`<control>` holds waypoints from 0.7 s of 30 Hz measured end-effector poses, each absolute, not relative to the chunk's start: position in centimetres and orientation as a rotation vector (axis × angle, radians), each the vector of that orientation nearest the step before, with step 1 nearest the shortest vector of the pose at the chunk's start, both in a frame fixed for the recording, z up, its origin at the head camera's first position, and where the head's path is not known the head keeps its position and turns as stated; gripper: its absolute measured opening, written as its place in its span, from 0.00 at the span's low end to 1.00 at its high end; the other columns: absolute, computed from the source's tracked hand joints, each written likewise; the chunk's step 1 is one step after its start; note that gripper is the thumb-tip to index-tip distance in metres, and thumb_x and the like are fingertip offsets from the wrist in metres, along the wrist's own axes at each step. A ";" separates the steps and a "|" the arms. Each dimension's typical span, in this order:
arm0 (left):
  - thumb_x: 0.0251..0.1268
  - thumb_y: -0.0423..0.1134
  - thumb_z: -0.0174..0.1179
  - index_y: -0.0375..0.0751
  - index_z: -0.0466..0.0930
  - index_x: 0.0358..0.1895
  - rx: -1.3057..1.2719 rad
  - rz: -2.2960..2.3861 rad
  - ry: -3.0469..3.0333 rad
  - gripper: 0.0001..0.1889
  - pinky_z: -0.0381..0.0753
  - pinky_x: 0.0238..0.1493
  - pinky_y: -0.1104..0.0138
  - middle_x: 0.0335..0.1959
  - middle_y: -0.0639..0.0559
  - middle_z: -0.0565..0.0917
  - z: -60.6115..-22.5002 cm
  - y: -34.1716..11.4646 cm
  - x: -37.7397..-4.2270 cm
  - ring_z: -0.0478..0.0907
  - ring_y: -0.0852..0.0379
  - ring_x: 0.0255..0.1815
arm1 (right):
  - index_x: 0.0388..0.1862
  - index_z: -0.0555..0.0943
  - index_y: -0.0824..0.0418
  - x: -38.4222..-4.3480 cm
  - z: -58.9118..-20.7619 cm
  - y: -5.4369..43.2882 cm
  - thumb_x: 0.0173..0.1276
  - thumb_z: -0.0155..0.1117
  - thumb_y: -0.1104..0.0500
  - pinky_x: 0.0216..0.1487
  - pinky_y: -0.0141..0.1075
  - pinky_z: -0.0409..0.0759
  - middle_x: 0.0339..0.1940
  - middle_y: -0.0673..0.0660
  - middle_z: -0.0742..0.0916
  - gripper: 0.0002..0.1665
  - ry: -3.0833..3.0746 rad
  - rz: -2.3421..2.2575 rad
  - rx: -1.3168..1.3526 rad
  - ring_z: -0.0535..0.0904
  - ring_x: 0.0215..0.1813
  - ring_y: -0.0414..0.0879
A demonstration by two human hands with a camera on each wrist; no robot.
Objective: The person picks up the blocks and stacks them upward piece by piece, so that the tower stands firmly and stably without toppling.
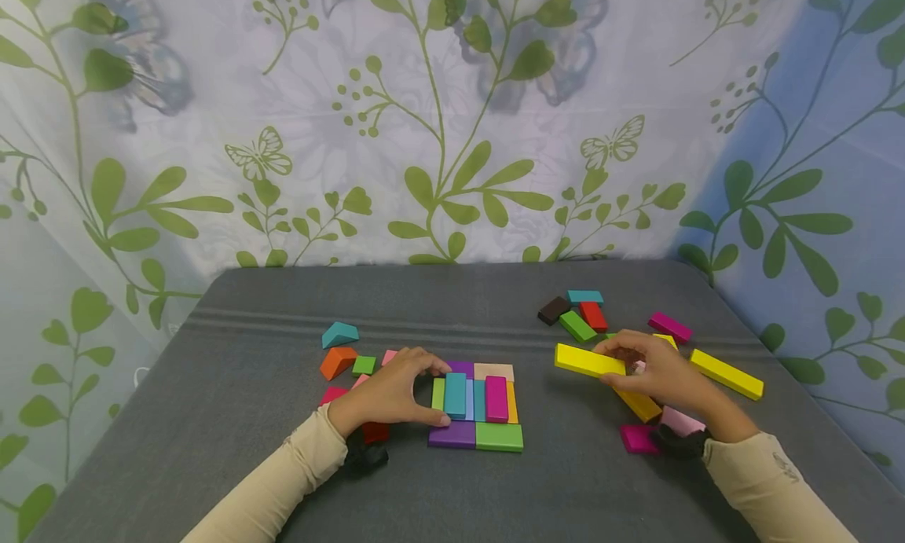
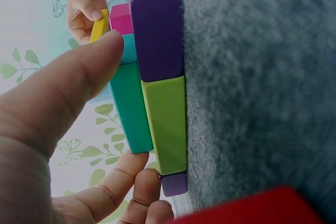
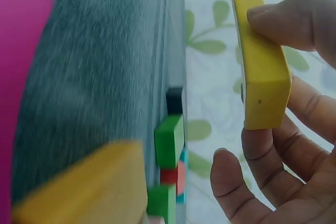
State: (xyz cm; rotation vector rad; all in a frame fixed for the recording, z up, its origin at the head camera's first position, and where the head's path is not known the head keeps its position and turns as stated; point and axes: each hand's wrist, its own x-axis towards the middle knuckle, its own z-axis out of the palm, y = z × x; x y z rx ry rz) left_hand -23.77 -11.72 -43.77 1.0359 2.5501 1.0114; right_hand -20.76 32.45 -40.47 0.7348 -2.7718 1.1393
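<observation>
A long yellow block is pinched by my right hand above the table; the right wrist view shows the thumb on one face and fingers on the other. My left hand holds a teal block by its two ends, thumb at one and a fingertip at the other. That block lies on a flat square layer of blocks, with a magenta block parallel to it. The layer includes a purple block, a green block, a lime block and a beige block.
Left of the layer lie loose blocks, among them a teal one and an orange one. Toward the right are a dark brown block, a red block and another long yellow block. A patterned curtain hangs behind the grey table.
</observation>
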 end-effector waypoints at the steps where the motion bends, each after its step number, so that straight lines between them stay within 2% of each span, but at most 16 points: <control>1: 0.58 0.53 0.82 0.38 0.82 0.65 1.035 1.013 2.549 0.36 0.77 0.65 0.50 0.56 0.50 0.81 -43.8 -11.7 -23.8 0.75 0.50 0.60 | 0.54 0.88 0.61 -20.9 -40.4 32.1 0.65 0.81 0.66 0.43 0.34 0.83 0.47 0.50 0.88 0.18 -2.767 1.156 0.754 0.81 0.42 0.41; 8: 0.58 0.53 0.82 0.38 0.82 0.65 1.025 1.010 2.546 0.36 0.77 0.65 0.49 0.56 0.50 0.80 -43.8 -11.7 -23.8 0.74 0.50 0.61 | 0.53 0.88 0.62 -21.9 -40.5 30.0 0.64 0.81 0.67 0.43 0.34 0.84 0.44 0.49 0.88 0.19 -2.709 1.098 0.896 0.79 0.40 0.40; 21: 0.58 0.53 0.82 0.38 0.82 0.65 1.015 1.018 2.538 0.36 0.76 0.66 0.49 0.57 0.50 0.80 -43.8 -11.8 -23.9 0.74 0.50 0.61 | 0.53 0.88 0.66 -23.1 -40.4 26.0 0.67 0.80 0.66 0.46 0.37 0.85 0.46 0.54 0.89 0.17 -2.759 1.233 0.962 0.80 0.41 0.41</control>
